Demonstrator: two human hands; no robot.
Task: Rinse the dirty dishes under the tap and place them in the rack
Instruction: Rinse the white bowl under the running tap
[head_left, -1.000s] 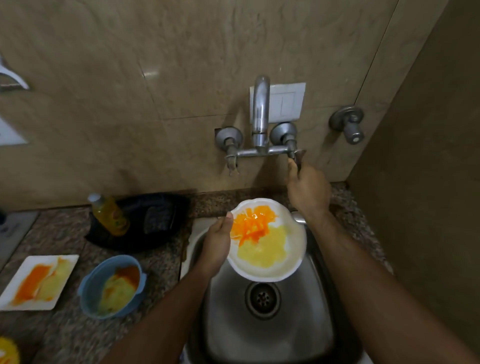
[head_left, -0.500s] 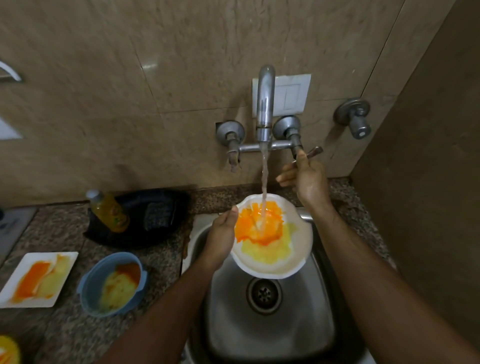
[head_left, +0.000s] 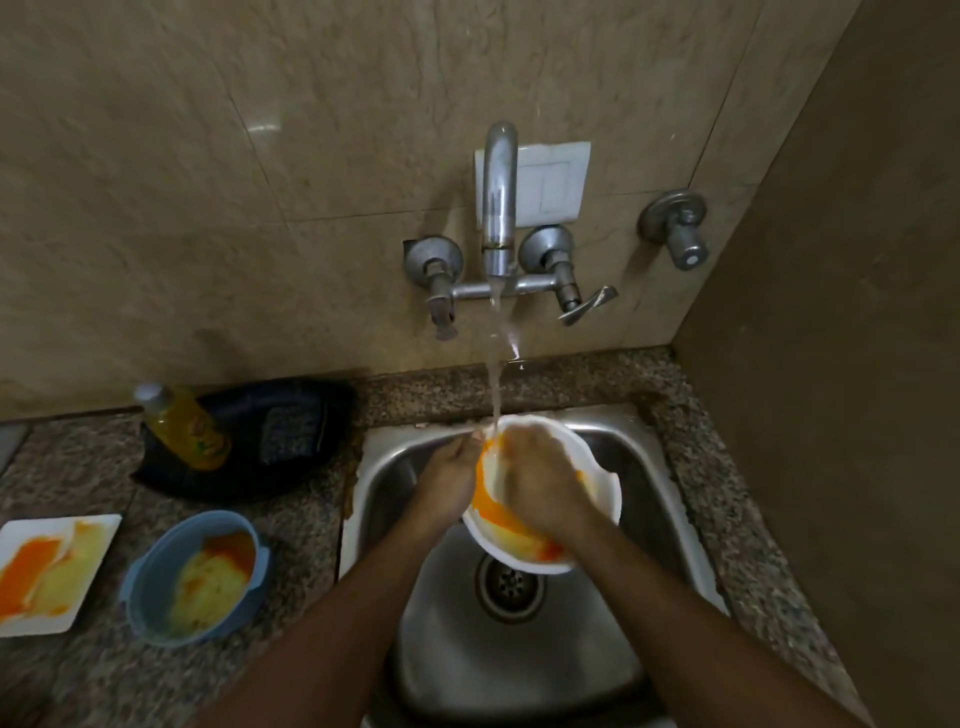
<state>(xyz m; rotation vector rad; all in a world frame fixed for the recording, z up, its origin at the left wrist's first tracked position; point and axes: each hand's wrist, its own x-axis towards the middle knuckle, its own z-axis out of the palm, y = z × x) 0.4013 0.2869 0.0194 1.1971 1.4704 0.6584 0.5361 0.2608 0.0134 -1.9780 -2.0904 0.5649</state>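
Note:
A white plate (head_left: 605, 499) smeared with orange and yellow food is held over the steel sink (head_left: 524, 660), under the stream from the wall tap (head_left: 498, 208). My left hand (head_left: 449, 480) grips the plate's left rim. My right hand (head_left: 540, 473) lies flat on the plate's face, fingers spread over the smears, hiding much of the plate. Water falls between the two hands onto the plate's far edge. On the counter to the left lie a dirty white square plate (head_left: 52, 571) and a dirty blue bowl (head_left: 195, 577).
A black tray (head_left: 291, 431) with a yellow bottle (head_left: 182, 423) stands behind the blue bowl. The tap's right lever (head_left: 589, 304) is turned outward. A second valve (head_left: 675, 228) is on the wall, and a brown side wall closes the right. No rack is in view.
My right hand let go of the tap lever and came down onto the plate's face. Water started a second ago and still runs. The plate sits lower over the sink.

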